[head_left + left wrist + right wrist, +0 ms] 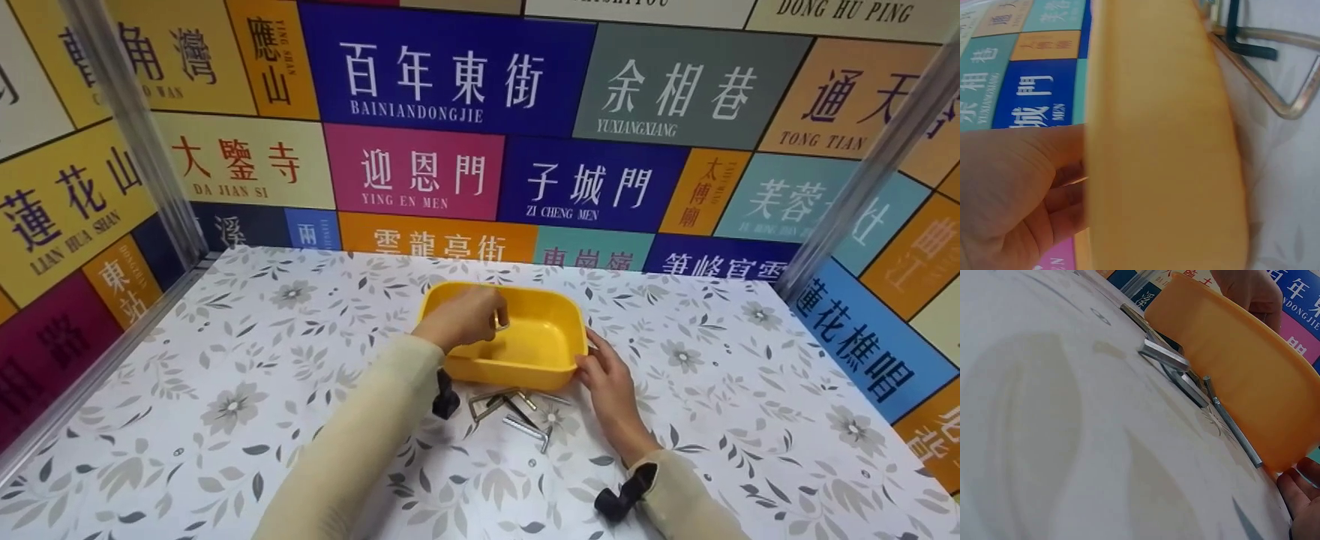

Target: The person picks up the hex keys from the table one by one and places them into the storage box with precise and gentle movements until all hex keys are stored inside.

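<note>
A yellow plastic box [510, 371] stands upright on the table, its top uncovered. My left hand [469, 315] reaches over its left side with bent fingers inside, pinching a small silvery metal piece [502, 325] whose kind I cannot tell. In the left wrist view the box wall [1162, 135] hides the fingertips of that hand [1010, 191]. At the front right corner my right hand [607, 379] holds the box by its outside, its fingers [1294, 495] low on the wall. Several hex keys [525, 427] lie in a loose heap before the box, silver, dark and brassy [1283, 107].
A floral-patterned cloth [232, 480] covers the table. Behind it rises a wall of coloured sign panels [442, 67], with clear upright posts [142, 142] at the back corners. Black straps [626, 491] sit round both wrists.
</note>
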`<state>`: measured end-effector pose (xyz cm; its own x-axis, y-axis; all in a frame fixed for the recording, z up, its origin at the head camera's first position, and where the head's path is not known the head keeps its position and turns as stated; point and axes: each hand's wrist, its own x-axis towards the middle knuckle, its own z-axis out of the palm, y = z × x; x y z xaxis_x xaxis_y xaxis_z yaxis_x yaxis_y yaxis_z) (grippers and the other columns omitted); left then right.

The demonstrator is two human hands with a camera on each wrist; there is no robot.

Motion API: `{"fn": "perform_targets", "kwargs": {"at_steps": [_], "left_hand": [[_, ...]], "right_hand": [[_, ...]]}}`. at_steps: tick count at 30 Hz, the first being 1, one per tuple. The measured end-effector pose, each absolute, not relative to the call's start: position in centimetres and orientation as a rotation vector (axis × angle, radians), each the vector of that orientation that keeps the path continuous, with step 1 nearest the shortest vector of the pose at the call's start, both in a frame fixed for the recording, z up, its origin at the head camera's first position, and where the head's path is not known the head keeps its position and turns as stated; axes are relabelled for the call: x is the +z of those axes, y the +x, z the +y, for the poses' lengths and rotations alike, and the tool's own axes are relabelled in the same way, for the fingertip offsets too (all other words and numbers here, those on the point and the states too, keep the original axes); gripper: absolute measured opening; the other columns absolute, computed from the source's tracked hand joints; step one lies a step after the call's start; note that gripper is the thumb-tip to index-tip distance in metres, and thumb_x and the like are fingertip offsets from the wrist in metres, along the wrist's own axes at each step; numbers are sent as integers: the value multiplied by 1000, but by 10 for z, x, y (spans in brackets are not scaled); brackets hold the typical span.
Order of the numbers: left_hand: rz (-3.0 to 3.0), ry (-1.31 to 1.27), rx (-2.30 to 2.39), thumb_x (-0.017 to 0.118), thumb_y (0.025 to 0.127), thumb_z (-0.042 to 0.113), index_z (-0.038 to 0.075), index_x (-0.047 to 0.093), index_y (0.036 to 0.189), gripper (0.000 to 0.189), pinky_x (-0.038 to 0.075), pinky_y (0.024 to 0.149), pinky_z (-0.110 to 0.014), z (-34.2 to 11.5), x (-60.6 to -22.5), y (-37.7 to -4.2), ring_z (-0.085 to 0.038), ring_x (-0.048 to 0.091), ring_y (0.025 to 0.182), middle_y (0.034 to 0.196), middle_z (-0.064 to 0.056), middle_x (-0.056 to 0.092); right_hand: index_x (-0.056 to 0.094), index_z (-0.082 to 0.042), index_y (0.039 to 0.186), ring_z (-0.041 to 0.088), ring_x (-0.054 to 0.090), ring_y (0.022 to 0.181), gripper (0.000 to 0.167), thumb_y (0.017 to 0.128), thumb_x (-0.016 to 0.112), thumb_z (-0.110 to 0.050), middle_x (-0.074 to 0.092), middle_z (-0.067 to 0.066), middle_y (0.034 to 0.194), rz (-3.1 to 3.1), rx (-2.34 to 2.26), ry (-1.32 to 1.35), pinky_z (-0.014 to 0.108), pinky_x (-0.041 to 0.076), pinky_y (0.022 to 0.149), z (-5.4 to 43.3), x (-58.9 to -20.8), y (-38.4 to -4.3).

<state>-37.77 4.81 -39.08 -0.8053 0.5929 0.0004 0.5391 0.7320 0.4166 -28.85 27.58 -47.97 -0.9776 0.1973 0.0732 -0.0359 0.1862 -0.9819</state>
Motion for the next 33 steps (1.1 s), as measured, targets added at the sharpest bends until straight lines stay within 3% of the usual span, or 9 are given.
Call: {"fn": "perform_targets", "kwargs": {"at_steps": [11,19,33], "left_hand": [[2766,741,628,73,92,18,11,76,107,17,58,84,-33,54,-409,-384,-22,63,86,100,-3,72],[2821,710,493,71,91,7,11,75,106,17,58,86,-35,58,-414,-386,-24,63,87,99,-5,71],[2904,719,382,67,92,2,8,75,101,13,57,86,-36,53,-416,-388,-22,62,84,96,-7,72]], "right_hand": [[39,-14,155,34,55,135,55,101,47,-12,49,21,152,-2251,1890,-162,32,50,106,275,-480,-289],[40,-13,155,32,55,135,55,101,47,-12,51,19,152,-2238,1891,-121,27,52,103,276,-479,-286],[39,-17,155,28,54,137,54,102,46,-14,48,14,154,-2282,1867,-163,32,50,106,278,-482,-289]]}}
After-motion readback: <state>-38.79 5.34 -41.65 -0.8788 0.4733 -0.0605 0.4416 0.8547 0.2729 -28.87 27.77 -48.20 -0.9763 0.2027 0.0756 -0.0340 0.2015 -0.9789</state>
